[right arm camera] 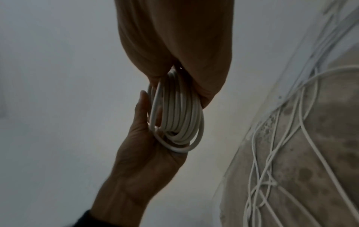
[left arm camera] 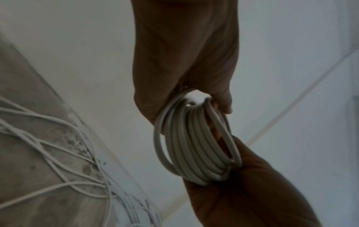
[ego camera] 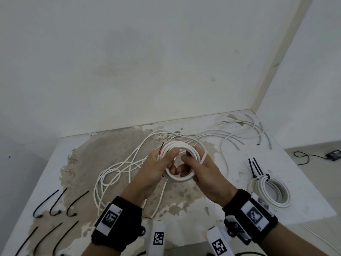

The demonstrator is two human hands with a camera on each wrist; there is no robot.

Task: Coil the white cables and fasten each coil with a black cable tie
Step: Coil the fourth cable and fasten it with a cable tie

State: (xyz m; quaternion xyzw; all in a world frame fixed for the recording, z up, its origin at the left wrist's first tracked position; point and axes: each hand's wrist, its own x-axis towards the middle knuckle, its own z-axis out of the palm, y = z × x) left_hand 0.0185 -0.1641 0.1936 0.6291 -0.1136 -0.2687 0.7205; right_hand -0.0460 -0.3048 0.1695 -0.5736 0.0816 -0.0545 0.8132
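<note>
Two hands: both hold one white coil [ego camera: 178,161] above the table [ego camera: 46,163], between the wrists.
Left hand [ego camera: 156,169]: grasps the coil's left side, thumb laid over the top turns, fingers curled through the middle.
Right hand [ego camera: 201,170]: grasps the right side, fingers wrapped through the ring from the far edge.
Coil from the wrist views: seen edge-on [left arm camera: 196,142], several turns stacked side by side, pinched at both ends by the hands [right arm camera: 174,116].
Cable end [ego camera: 160,150]: sticks up by the left thumb, with dark and red cores showing.
Loose tail: white cable [ego camera: 110,174] runs from the coil down onto the table in slack loops to the left.
More loose cables [ego camera: 239,132]: strewn at the far right of the table, near the wall.
Finished coil [ego camera: 269,191]: lies on the table just right of the right wrist, bound with black ties [ego camera: 255,169] whose tails stick up.
Spare cable ties [ego camera: 55,206]: six lie in two rows at the near left, apart from the hands.
Floor at right: a small dark device [ego camera: 333,155] with a black lead.
</note>
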